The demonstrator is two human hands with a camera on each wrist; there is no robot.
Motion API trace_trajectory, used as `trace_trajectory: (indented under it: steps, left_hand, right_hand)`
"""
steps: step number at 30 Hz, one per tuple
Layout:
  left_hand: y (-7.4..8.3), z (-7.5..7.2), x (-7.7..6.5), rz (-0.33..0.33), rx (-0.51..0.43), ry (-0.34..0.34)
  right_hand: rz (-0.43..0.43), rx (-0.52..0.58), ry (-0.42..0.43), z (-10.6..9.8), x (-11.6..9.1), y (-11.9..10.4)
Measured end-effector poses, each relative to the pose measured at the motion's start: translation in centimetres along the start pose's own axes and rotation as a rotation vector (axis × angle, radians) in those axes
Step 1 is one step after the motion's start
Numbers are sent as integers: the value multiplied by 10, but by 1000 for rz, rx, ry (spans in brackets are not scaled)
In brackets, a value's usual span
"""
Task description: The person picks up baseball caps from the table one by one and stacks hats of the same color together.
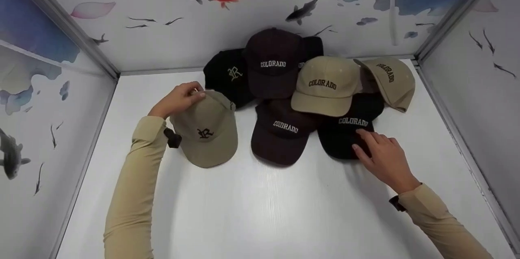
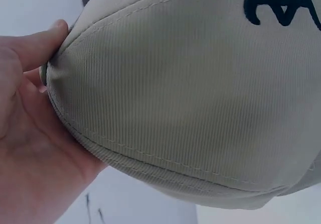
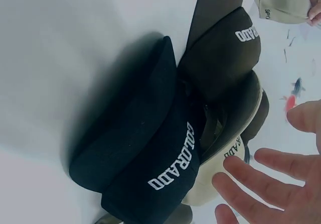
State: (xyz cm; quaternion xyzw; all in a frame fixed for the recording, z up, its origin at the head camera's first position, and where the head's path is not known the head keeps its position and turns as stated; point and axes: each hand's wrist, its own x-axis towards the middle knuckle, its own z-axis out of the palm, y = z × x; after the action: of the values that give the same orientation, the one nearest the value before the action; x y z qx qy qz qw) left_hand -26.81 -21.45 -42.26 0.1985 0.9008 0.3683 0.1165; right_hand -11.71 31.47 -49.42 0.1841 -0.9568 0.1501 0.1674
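Note:
My left hand pinches the back edge of a khaki baseball cap with a dark embroidered R emblem. In the left wrist view the thumb lies on one side of that cap's edge and fingers go behind it. The cap's brim points toward me. My right hand, fingers spread, is just beside the brim of a black COLORADO cap. The right wrist view shows the right hand holding nothing, apart from the black cap.
Next to the black cap lies a dark maroon COLORADO cap. A beige COLORADO cap rests on top of the pile. Behind are another maroon cap, a black R cap and a tilted khaki cap. Printed panels wall the white table.

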Motion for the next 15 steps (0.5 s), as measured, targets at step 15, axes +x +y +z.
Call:
trace_trajectory:
  steps: [15]
  left_hand:
    - [3,-10,-38,60,1,-238]
  right_hand:
    - [-10,34,-23,-2,-7,-2]
